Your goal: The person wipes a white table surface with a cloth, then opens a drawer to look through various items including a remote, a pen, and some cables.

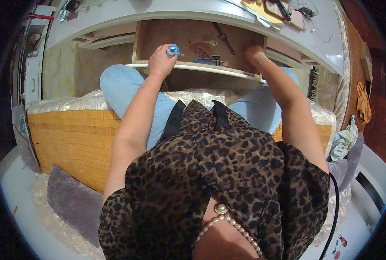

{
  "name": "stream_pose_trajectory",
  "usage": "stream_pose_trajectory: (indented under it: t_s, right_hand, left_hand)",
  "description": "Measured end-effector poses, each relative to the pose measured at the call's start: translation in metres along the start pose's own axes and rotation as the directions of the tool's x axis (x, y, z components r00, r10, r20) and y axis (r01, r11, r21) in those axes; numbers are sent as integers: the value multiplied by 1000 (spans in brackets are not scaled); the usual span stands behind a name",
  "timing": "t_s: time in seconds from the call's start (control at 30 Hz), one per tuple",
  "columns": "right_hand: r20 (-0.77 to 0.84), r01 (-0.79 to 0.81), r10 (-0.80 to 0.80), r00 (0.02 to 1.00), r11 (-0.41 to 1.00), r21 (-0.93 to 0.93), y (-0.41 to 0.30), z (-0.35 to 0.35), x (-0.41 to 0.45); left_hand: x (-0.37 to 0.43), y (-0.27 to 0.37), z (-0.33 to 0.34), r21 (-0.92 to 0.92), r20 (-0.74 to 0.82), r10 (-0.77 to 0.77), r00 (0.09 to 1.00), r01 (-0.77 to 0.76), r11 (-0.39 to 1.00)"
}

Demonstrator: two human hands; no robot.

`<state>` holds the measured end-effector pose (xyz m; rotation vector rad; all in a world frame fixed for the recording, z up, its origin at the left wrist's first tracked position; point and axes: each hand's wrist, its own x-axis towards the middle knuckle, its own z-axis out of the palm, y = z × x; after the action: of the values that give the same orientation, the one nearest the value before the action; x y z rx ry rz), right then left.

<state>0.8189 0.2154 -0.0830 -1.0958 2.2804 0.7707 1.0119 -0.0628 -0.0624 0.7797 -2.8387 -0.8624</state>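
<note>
An open wooden drawer juts out over my lap from under a white tabletop. My left hand, above the drawer's front left edge, is closed around a small blue-and-white item with a loose blue end, too small to identify. My right hand is inside the drawer by its right wall; its fingers are hard to make out in the shade. Between the hands lie a dark-strapped wristwatch, a key, a thin reddish cord and a blue item with metal parts.
The white tabletop overhangs the drawer's back. On its right side are a yellow paper or envelope, a pink case and white cables. I sit on a sofa with a mustard cover. A crumpled cloth lies at right.
</note>
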Motion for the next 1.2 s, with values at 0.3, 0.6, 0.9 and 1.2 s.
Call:
stream_pose_trajectory:
  t_s: [0.3,0.6,0.9,1.2]
  right_hand:
    - [49,-249,245,968,932,264,0,17,27]
    - [101,-46,24,995,974,223,-2,-46,-15]
    - [-220,53,183,958,641,766,-69,-40,48]
    - [-235,66,137,962,719,692,-78,-26,71]
  left_hand:
    - [0,0,1,-29,15,14,1000,-14,999]
    - [1,2,1,-7,21,-5,1000,5,1000]
    - [0,2,-1,-8,30,-15,999,15,1000]
    - [-5,1,-5,-37,32,0,999,1,999]
